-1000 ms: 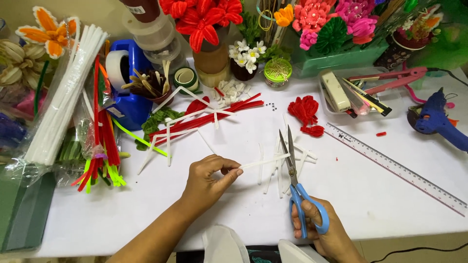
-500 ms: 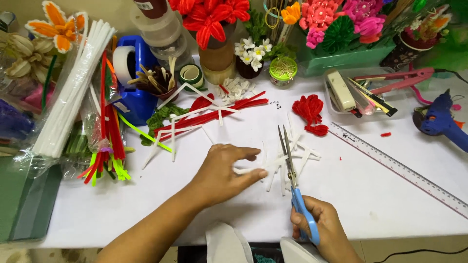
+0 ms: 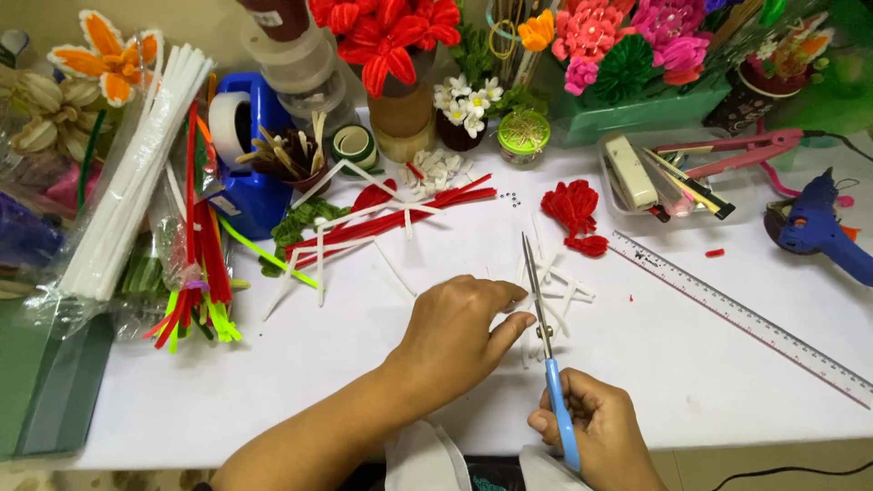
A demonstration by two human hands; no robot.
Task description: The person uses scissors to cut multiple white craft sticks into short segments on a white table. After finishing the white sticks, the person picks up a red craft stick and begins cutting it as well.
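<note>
My right hand (image 3: 596,435) grips blue-handled scissors (image 3: 544,329) near the table's front edge, with the blades pointing away from me. My left hand (image 3: 455,332) lies palm down just left of the blades, its fingers curled over short white pipe-cleaner pieces (image 3: 556,282) scattered on the white table (image 3: 691,364). What the fingers pinch is hidden under the hand. A small red pipe-cleaner flower (image 3: 573,209) lies beyond the pieces. Long red and white pipe cleaners (image 3: 391,218) lie in a loose bundle at the centre back.
A metal ruler (image 3: 741,318) runs diagonally at the right. A blue glue gun (image 3: 814,227) and a tray of tools (image 3: 664,182) sit far right. Bagged white and coloured pipe cleaners (image 3: 136,191) fill the left. Potted craft flowers (image 3: 391,45) line the back.
My left hand slid right from the table's centre onto the white pieces beside the blades. The scissors stayed in my right hand, now held more upright.
</note>
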